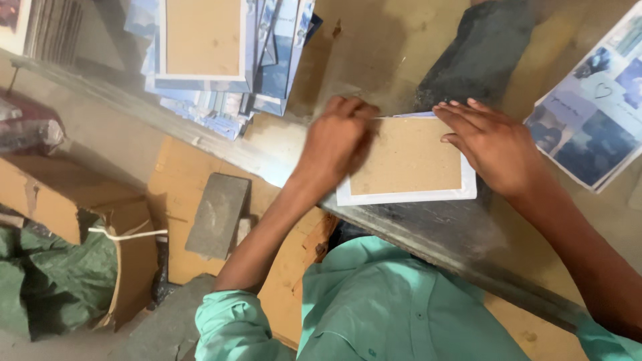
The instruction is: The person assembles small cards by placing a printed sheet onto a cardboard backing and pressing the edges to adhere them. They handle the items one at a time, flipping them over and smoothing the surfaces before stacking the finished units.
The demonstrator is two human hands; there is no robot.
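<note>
A dusty wooden workbench [401, 40] fills the view, its edge running diagonally. On it, near that edge, lies a brown board with a white border [408, 160] (face down, on a dark slab). The left hand [338, 140] presses its left end, fingers curled together on it. The right hand [491, 144] lies flat on its right end, fingers extended and close. Beyond sit stacked blue prints [221, 53]; photo sheets [595, 113] lie right.

A brown board panel [409, 157] with a white border lies flat near the bench's [428, 227] front edge, seemingly atop a thin stack of similar pieces.
</note>
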